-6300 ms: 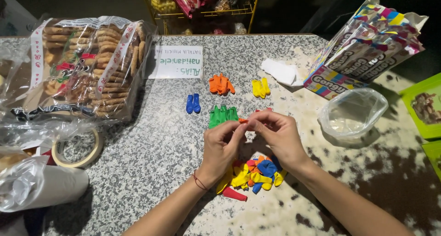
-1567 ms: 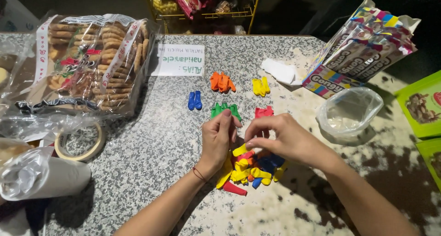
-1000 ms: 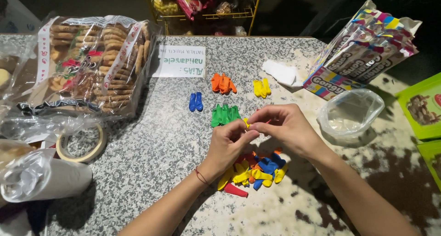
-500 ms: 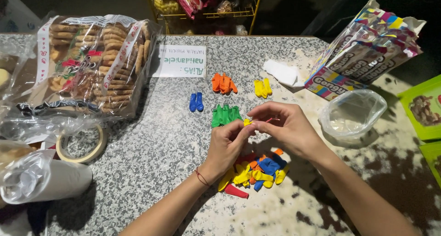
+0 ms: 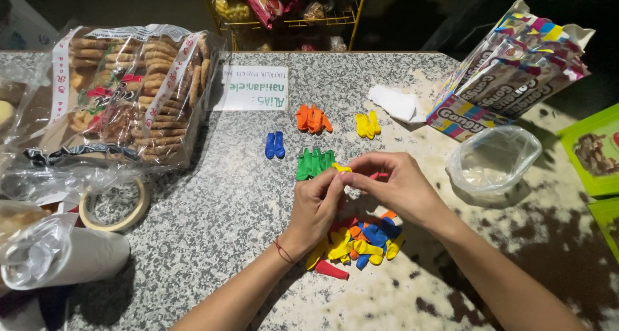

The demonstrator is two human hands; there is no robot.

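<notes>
In the head view, both hands meet above the middle of the speckled stone desk [image 5: 213,241]. The left hand [image 5: 317,205] and the right hand [image 5: 393,186] are closed narrow, fingertips pinched together on a small yellow balloon [image 5: 342,168] that sticks out at 12 o'clock from where the fingers join. A thin red string circles the left wrist.

Directly under the hands, toward 6 o'clock, lies a mixed pile of balloons [image 5: 358,244] in yellow, blue, orange and red, partly hidden by the hands. At 12 o'clock from the hands sit sorted groups, each apart from the others: green balloons [image 5: 313,163] just beside the left fingers, blue balloons [image 5: 275,145] at 11 o'clock, orange balloons [image 5: 312,119] farther up, and yellow balloons [image 5: 367,125] at 1 o'clock.

A white paper card [image 5: 251,88] lies beyond the orange group. A crumpled white scrap [image 5: 396,103] rests near the yellow group. At 2 o'clock a colourful striped carton [image 5: 509,67] leans tilted, and just below it a clear plastic bag [image 5: 493,163] stands open. Green printed sheets [image 5: 593,154] show at the right edge.

At 10 o'clock a large clear bag of biscuits [image 5: 129,92] takes up the left part of the desk. A roll of tape [image 5: 116,205] lies flat at 9 o'clock, with a wrapped white roll [image 5: 71,257] near the lower left corner.
</notes>
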